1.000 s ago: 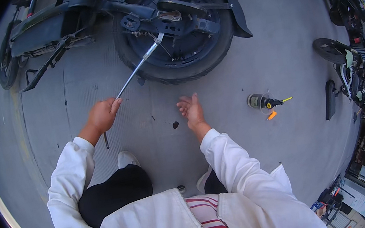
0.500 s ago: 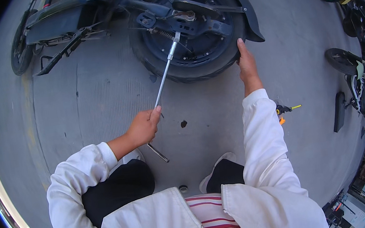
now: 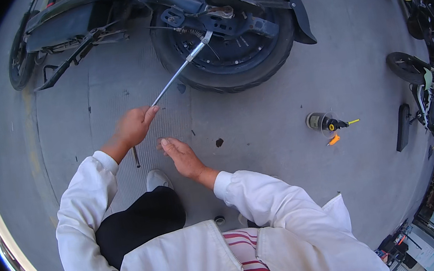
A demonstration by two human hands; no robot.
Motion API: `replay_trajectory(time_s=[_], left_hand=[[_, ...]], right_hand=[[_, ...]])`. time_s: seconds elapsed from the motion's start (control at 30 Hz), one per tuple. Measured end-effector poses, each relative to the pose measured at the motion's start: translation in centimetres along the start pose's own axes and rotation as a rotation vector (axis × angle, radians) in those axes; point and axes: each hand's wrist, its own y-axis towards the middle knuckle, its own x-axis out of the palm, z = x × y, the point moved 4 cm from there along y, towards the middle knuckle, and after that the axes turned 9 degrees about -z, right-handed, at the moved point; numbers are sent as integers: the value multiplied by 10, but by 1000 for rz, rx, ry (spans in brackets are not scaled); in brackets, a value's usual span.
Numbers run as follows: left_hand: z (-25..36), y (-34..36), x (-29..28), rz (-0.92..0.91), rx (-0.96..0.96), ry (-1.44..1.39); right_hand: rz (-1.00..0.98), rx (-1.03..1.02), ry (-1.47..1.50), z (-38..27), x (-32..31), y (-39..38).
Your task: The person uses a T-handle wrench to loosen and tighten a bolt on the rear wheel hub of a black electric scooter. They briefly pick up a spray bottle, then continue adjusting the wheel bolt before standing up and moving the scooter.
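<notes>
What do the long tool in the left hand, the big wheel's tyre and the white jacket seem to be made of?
The tool: probably steel with a bright, chrome-like finish, going by its silvery shine.
The tyre: most likely rubber, matt and dark, with tread grooves along its edge.
The jacket: cloth, soft and matt, judging by its creases; which fibre, I can't tell.

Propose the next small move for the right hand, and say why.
Perhaps bring the right hand onto the wrench below the left hand, to steady it. The left hand alone grips the wrench, whose head is at the wheel, while the right hand looks empty, near the wrench's lower end.
</notes>
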Motion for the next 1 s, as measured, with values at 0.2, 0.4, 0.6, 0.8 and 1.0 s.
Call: replay_trajectory(time_s=[0.2, 0.4, 0.6, 0.8, 1.0], left_hand=[[8, -2, 5, 11, -35, -25], [26, -21, 45, -273, -50, -505], [56, -43, 40, -400, 252, -205], [45, -88, 51, -72, 597, 199], [35, -74, 69, -116, 196, 73]], right_hand=[[126, 37, -88, -28, -73, 6], [79, -89, 5, -71, -73, 24], [55, -25, 128, -83, -61, 21], [39, -39, 127, -82, -70, 21], [38, 96, 319, -79, -98, 4]])
